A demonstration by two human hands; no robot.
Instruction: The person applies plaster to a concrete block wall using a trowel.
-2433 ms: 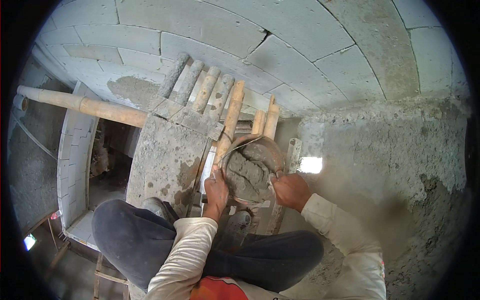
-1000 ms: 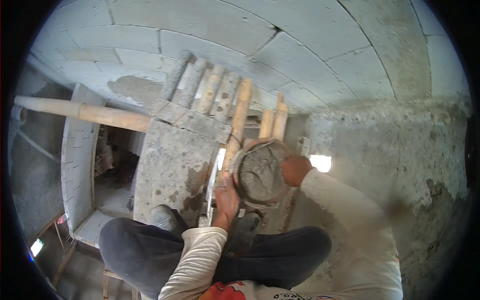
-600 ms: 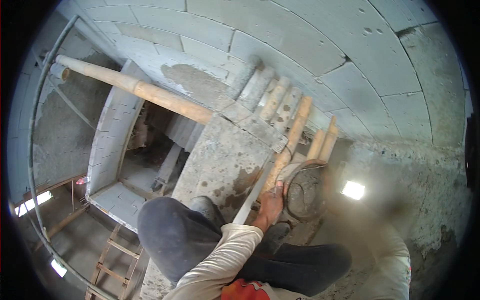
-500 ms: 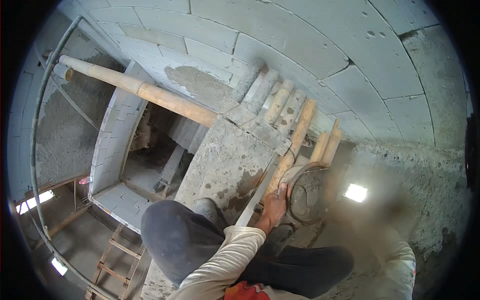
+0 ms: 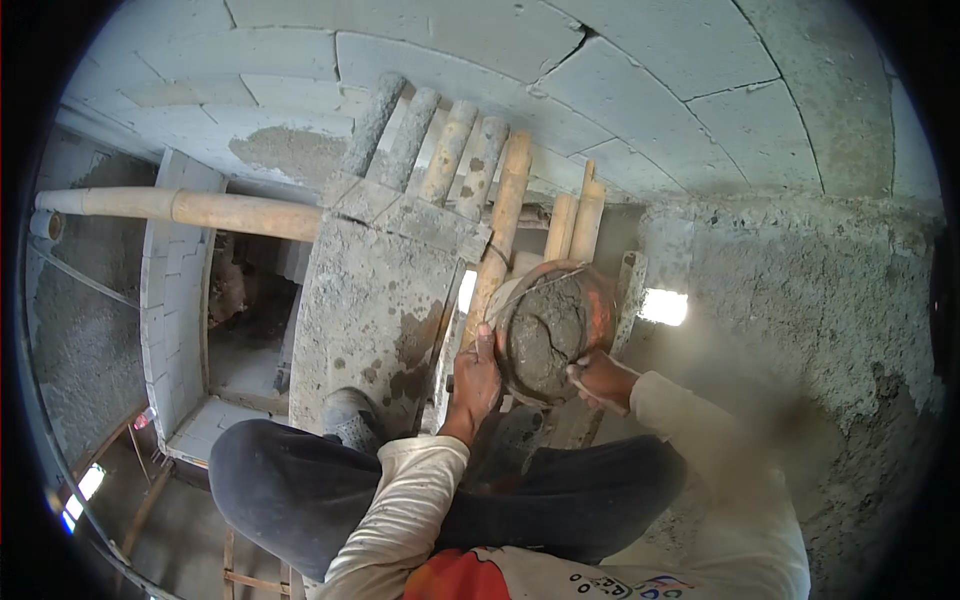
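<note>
An orange-brown bucket (image 5: 603, 310) of wet grey mortar (image 5: 540, 345) sits tilted in front of me, between my hands. My left hand (image 5: 475, 385) is closed on its left rim, the thumb pointing up. At the lower right rim my right hand (image 5: 605, 382) is curled closed, its fingertips at the edge of the mortar; what they hold, if anything, is hidden. A dark curved line crosses the mortar toward that hand. A bamboo pole (image 5: 503, 230) runs down to the bucket's left side.
A mortar-spattered plank (image 5: 370, 300) lies left of the bucket, my shoe (image 5: 352, 420) on it. Several mortar-caked poles (image 5: 452, 150) lean near the block wall (image 5: 440, 55). A thick bamboo pole (image 5: 200, 207) reaches left above a drop. Rough plastered wall (image 5: 800, 300) stands right.
My right hand has come in from the blurred right side to the bucket's rim. The bucket now shows more of its mortar. My view has turned, shifting the surroundings left.
</note>
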